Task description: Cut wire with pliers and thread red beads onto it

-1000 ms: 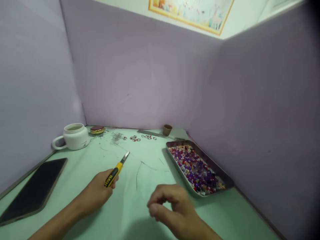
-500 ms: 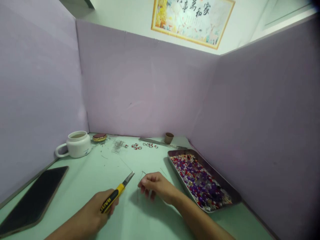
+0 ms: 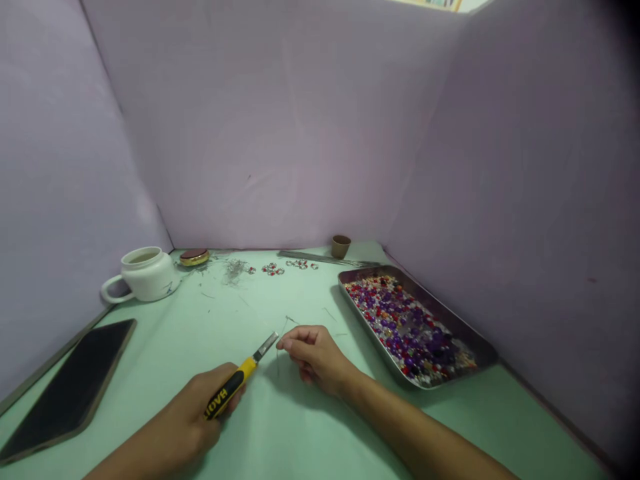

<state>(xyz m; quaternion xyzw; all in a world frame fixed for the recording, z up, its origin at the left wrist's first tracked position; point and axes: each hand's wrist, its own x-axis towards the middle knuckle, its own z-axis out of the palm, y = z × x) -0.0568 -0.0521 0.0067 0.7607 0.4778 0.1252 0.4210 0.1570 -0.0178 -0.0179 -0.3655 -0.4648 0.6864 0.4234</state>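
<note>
My left hand (image 3: 210,400) is wrapped around pliers (image 3: 237,379) with a yellow-and-black handle, seen nearly edge-on. Their narrow metal tip points up and right, close to the fingertips of my right hand (image 3: 315,353). Thumb and index finger of that hand pinch a thin wire (image 3: 286,325), which sticks up above the fingers and also hangs below them. Whether the plier tip touches the wire, I cannot tell. Short loose wire pieces (image 3: 329,313) lie beyond my right hand.
A metal tray (image 3: 483,343) of purple, red and clear beads stands at right. Farther back are a small brown cup (image 3: 341,247), straight wires (image 3: 320,258), red-and-silver beaded pieces (image 3: 273,269) and tangled wire (image 3: 235,270). At left are a white mug (image 3: 147,275), a round lid (image 3: 194,257) and a phone (image 3: 67,390).
The view has tilted down. The plier tip has come closer to my right fingertips, and the gap between the two hands has narrowed.
</note>
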